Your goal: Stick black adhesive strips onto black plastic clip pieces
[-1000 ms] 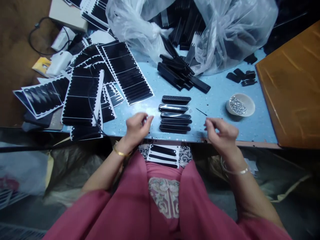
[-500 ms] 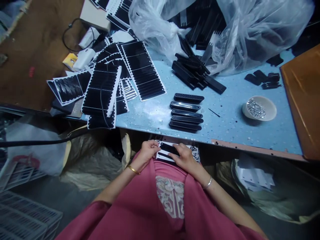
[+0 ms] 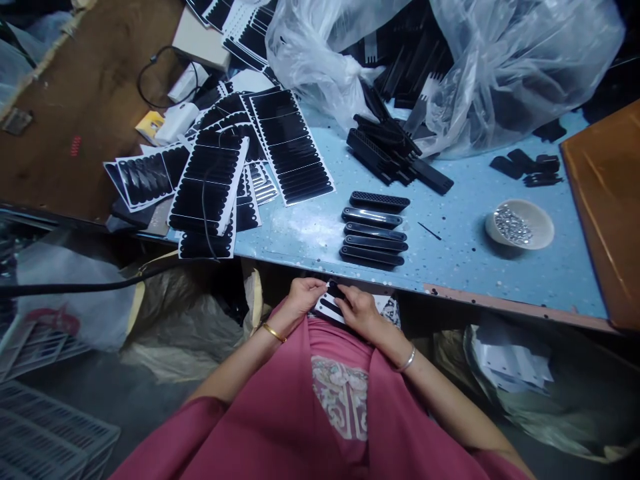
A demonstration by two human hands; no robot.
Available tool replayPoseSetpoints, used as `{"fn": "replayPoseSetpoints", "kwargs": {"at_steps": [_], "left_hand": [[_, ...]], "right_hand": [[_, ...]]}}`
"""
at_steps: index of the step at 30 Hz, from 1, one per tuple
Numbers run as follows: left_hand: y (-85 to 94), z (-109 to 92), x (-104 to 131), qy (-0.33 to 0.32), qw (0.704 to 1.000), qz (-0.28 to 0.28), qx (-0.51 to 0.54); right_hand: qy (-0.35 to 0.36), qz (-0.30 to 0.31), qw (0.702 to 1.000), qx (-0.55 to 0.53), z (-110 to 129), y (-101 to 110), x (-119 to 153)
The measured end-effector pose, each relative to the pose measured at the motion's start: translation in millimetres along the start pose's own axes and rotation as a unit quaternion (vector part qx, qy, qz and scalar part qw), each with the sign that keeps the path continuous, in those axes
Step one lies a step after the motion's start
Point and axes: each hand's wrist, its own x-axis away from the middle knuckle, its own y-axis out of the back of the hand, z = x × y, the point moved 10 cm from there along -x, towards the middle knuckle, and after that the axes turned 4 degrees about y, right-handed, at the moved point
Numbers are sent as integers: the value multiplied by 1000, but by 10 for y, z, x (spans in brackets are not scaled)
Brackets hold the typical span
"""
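Note:
A white sheet with black strips (image 3: 329, 309) lies at my lap, just below the table edge. My left hand (image 3: 306, 295) pinches at its upper left corner, fingers closed. From the right, my right hand (image 3: 359, 308) has its fingers bent over a black strip on the sheet; the fingertips are partly hidden. Several narrow black pieces (image 3: 374, 228) are stacked in a row on the table just beyond my hands. Left of them are sheets of black strips (image 3: 293, 147), overlapping in a pile.
On the blue table (image 3: 435, 267), a white bowl (image 3: 543, 230) holds small metal parts. Behind are a clear plastic bag (image 3: 520, 73) and loose black parts (image 3: 373, 155). An orange-brown panel (image 3: 607, 200) stands right, and a black cable (image 3: 75, 291) runs in from the left.
Both hands have shifted slightly; the right has moved left and closer to the left one. The black strip between them looks tilted and partly raised from the sheet. The whole view has shifted a little.

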Motion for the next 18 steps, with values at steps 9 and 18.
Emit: {"fn": "replayPoseSetpoints", "kwargs": {"at_steps": [9, 18], "left_hand": [[-397, 118, 171, 109, 982, 155, 26], [-403, 191, 217, 122, 975, 183, 29]], "right_hand": [[-203, 20, 942, -268, -210, -74, 184], [-347, 11, 817, -460, -287, -214, 262]]}}
